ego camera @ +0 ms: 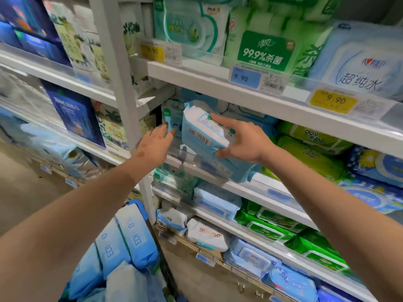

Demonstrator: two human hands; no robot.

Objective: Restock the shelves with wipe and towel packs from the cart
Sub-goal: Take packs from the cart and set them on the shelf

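Shelving unit with white shelves [218, 71] carrying stacked packs behind clear plastic lips. Upper shelf: a green pack [265, 40] flanked by a pale teal pack [189, 25] and a light-blue pack [359, 62], with price tags [246, 77] clipped along the front edge. Middle shelf: lime-green packs [314, 147] fill the right part; a small teal-and-white pack [172, 116] stands at the left end beside the white upright post [122, 83]. Lower shelves hold further blue, white and green packs. At the bottom left corner, the cart [122, 247] is loaded with blue packs.

The right hand [242, 140] grips a light-blue wipe pack [205, 136], thumb beneath and fingers on top; the pack is tilted, barcode side outward, over the front edge of the middle shelf, partly inside the opening. The left hand [156, 144] is held open, fingers extended, just left of the pack, near the teal-and-white pack; contact cannot be told.
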